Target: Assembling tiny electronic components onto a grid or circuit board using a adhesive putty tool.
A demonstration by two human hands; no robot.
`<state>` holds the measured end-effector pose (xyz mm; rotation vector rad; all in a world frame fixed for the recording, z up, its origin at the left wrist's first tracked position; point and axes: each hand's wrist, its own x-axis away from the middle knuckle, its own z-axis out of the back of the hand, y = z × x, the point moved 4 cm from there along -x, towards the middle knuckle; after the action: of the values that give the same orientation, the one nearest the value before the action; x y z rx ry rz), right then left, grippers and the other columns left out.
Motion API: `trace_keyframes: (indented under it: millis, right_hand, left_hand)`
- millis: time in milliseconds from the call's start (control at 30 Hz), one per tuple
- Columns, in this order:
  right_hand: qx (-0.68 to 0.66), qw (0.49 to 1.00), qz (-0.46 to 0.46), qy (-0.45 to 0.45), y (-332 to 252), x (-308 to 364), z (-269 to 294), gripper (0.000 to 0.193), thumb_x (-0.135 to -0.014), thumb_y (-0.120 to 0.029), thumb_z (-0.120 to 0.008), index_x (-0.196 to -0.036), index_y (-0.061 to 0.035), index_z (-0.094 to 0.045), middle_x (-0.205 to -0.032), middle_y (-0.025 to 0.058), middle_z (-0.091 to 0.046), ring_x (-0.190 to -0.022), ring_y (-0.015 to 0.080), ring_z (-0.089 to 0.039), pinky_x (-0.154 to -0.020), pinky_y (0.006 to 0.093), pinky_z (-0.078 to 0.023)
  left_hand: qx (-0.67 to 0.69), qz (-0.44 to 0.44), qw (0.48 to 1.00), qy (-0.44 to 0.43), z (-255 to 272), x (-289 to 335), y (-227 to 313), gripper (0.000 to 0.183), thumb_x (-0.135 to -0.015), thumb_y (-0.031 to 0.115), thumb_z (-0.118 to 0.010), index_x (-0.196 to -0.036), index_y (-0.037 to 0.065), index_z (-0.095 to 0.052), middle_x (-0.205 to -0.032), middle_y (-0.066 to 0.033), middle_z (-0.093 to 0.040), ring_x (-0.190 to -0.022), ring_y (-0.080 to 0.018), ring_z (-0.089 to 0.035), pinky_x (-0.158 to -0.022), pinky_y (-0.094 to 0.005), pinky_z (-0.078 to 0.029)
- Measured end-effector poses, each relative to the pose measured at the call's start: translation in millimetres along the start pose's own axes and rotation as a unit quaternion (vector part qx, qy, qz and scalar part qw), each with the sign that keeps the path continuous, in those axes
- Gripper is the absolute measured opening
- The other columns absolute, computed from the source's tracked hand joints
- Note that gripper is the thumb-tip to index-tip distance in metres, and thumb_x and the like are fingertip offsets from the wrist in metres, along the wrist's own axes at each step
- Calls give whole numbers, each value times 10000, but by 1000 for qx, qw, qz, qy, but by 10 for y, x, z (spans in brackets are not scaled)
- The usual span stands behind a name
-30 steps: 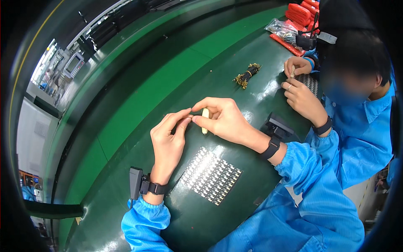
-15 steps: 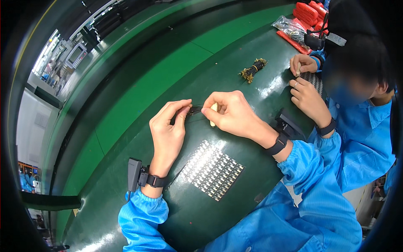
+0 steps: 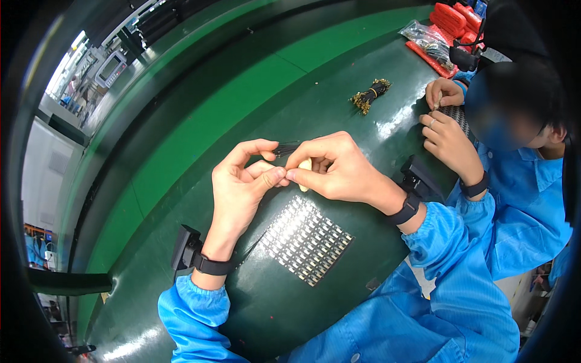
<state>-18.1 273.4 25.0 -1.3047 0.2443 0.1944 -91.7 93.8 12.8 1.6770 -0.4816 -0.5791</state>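
Note:
My left hand is closed on a small bunch of thin black wires. The wires stick out between its index finger and thumb, toward my right hand. My right hand is closed too, and a small pale-yellow piece shows among its curled fingers. Thumb and fingertips of both hands meet; what lies between them is too small to make out. Just below the hands, a flat panel of small black-and-white parts in rows lies on the green table.
A tied bundle of black wires with gold-coloured ends lies farther back. At the far right are red packages and a clear plastic bag. A co-worker's hands work beside another panel, near a black device.
My left hand has turned and moved right, so its fingertips now meet those of my right hand; before, a gap bridged by thin wires lay between them. The view has shifted slightly.

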Motion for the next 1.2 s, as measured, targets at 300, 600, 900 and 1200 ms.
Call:
trace_keyframes:
  millis: [300,600,900,1200]
  right_hand:
    - [50,998,46,5,-39,88,-113,55,-878,-35,-815,-927,-12,-802,-764,92,-763,-611,102,-696,-567,276,-530]
    - [-67,995,-65,24,82,282,-486,405,-839,-131,-953,-1121,84,-758,-776,99,-758,-709,66,-695,-653,248,-561]
    - [-86,992,-18,87,-53,297,-626,322,-904,123,-814,-1216,109,-738,-1025,160,-783,-907,159,-777,-763,259,-632]
    - [-38,999,-24,-24,-31,209,-566,285,-910,110,-823,-1179,101,-727,-1033,117,-770,-897,133,-753,-778,257,-620]
  left_hand:
    - [-370,-98,924,13,-92,436,286,138,-929,-25,-784,-1067,-33,-777,-925,-92,-760,-832,-172,-746,-750,-315,-590]
    - [-478,-238,842,75,-20,1065,191,176,-877,-105,-799,-1029,-24,-763,-956,-128,-718,-773,-230,-709,-687,-318,-581]
    - [-505,-202,836,66,51,1071,120,179,-860,-120,-794,-1007,-30,-744,-947,-123,-699,-756,-217,-703,-655,-316,-575]
    - [-484,-205,847,83,70,1051,115,233,-765,-117,-822,-952,-15,-725,-873,-121,-660,-739,-298,-654,-647,-396,-519]
